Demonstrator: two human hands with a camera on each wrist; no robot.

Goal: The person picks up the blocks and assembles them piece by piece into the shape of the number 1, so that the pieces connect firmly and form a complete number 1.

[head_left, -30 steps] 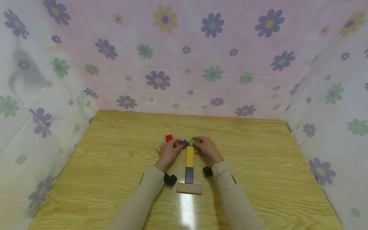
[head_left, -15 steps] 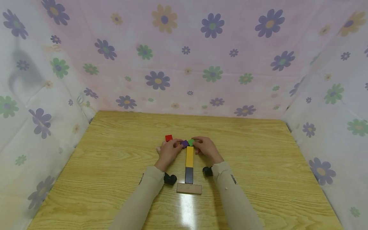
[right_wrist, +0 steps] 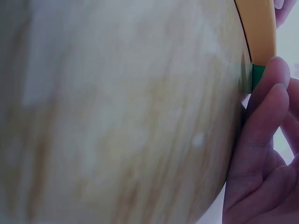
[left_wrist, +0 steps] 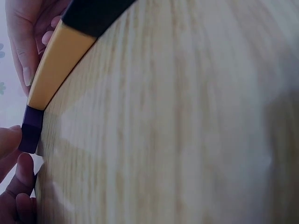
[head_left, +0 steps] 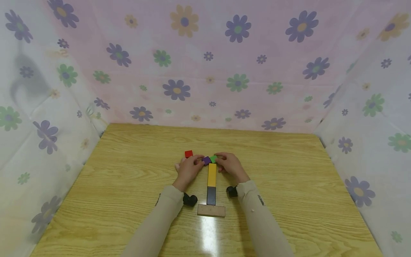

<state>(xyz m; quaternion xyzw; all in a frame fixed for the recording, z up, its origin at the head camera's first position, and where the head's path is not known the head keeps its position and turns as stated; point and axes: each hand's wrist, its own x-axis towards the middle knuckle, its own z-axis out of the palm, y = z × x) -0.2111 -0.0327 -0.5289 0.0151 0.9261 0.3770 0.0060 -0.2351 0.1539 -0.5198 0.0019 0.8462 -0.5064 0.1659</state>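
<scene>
A yellow bar (head_left: 212,175) and a black bar (head_left: 211,195) lie end to end on the wooden table (head_left: 128,185), with a plain wooden block (head_left: 211,210) across the near end. At the far end sit a purple cube (head_left: 206,160) and a green cube (head_left: 213,158). My left hand (head_left: 189,167) pinches the purple cube (left_wrist: 31,130). My right hand (head_left: 228,165) holds the green cube (right_wrist: 258,77) with its fingertips (right_wrist: 273,77). The yellow bar (left_wrist: 56,65) (right_wrist: 259,28) shows in both wrist views.
A red cube (head_left: 188,154) sits just beyond my left hand. Black wrist cameras (head_left: 190,200) (head_left: 232,191) hang by the sleeves. Flowered cloth walls (head_left: 205,71) close off the table's back and both sides.
</scene>
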